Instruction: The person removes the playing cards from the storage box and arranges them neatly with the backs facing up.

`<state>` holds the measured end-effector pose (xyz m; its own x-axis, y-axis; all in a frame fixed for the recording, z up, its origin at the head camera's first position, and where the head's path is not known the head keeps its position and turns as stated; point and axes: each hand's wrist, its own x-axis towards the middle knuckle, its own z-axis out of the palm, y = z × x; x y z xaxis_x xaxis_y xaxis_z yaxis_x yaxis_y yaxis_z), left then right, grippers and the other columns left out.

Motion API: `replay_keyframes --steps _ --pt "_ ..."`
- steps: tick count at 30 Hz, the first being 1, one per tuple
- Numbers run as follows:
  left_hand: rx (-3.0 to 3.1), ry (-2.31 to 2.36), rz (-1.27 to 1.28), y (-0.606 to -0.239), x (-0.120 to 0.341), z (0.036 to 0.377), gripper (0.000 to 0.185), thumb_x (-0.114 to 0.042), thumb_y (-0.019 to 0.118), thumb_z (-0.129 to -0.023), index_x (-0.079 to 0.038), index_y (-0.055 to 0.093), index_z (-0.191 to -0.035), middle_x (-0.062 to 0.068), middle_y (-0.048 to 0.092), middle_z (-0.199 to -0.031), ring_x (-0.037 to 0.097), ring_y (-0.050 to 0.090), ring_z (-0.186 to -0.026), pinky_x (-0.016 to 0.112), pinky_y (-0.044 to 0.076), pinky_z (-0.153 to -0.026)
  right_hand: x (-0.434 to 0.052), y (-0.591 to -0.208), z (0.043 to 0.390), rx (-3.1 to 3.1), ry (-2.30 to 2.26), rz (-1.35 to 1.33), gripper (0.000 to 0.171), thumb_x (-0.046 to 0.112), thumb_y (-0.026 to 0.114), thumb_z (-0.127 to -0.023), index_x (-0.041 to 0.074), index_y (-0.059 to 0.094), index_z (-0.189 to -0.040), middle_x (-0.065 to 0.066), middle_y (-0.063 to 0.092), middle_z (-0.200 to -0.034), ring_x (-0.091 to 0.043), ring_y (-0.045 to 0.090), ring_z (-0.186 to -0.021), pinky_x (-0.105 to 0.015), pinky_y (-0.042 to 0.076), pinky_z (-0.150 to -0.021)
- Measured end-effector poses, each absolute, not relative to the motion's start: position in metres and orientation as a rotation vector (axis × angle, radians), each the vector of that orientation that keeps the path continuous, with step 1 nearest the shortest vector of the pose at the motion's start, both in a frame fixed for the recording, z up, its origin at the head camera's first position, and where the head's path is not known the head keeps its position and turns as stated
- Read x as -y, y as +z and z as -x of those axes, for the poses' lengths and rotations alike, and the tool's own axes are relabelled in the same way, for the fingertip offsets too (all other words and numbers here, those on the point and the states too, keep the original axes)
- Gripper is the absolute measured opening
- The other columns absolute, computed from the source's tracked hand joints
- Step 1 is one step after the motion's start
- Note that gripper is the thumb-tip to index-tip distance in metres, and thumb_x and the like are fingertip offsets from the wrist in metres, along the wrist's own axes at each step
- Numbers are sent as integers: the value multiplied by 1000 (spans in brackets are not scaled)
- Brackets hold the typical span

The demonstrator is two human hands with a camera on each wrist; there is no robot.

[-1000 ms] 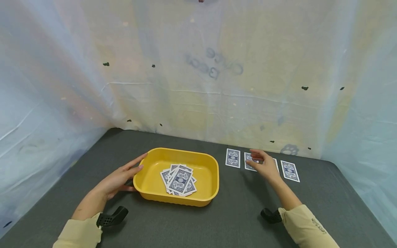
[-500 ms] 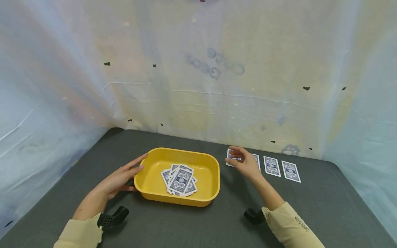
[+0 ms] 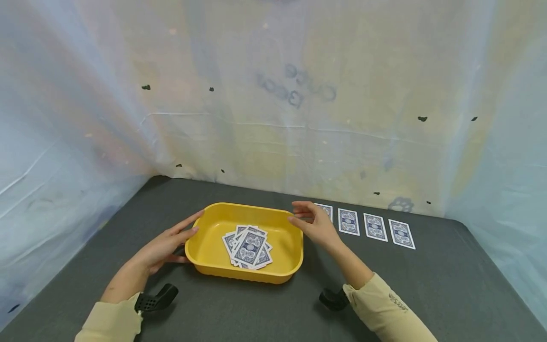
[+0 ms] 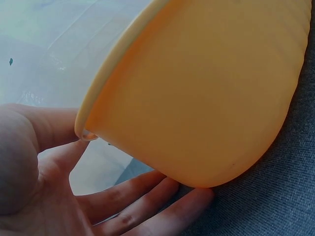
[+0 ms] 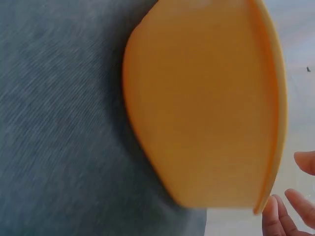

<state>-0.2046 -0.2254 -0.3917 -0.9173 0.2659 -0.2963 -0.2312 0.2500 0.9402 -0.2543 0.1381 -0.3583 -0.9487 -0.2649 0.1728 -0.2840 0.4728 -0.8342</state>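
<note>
A yellow plastic basin (image 3: pixel 252 213) stands on the dark table, with a loose pile of playing cards (image 3: pixel 249 248), patterned blue backs up, lying inside it. My left hand (image 3: pixel 160 249) rests against the basin's left end. In the left wrist view, its extended fingers (image 4: pixel 172 209) lie along the lower wall while the thumb is up by the rim. My right hand (image 3: pixel 318 225) is at the basin's right rim, fingers loosely bent and spread, holding nothing. In the right wrist view, its fingertips (image 5: pixel 275 216) are right at the rim's far end.
Right of the basin, several face-down cards lie in a row, including a middle card (image 3: pixel 348 221) and the rightmost card (image 3: pixel 401 233). The leftmost card (image 3: pixel 326 210) is partly hidden by my right hand. A pale plastic sheet (image 3: pixel 265 156) rises behind the table.
My right hand has moved left from over the card row to the basin's right rim, uncovering most of the cards. My left hand and the basin have not moved.
</note>
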Motion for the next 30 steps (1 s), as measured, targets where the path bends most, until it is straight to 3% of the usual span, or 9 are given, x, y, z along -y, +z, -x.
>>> replay_keyframes --steps 14,30 --pt "-2142 1696 -23 -389 225 203 68 -49 47 -98 -35 12 -155 17 3 -161 43 22 -141 49 52 -88 -99 -352 242 2802 1548 -459 43 20 70 -88 3 60 -126 -18 65 -117 -28 62 -105 -40 50 -94" --pt "-2158 1682 0 -389 224 201 68 -50 48 -97 -36 13 -154 16 2 -161 43 22 -141 50 51 -89 -73 -361 236 2951 1577 -483 56 24 75 -83 1 56 -130 -18 60 -123 -30 57 -111 -42 48 -97"
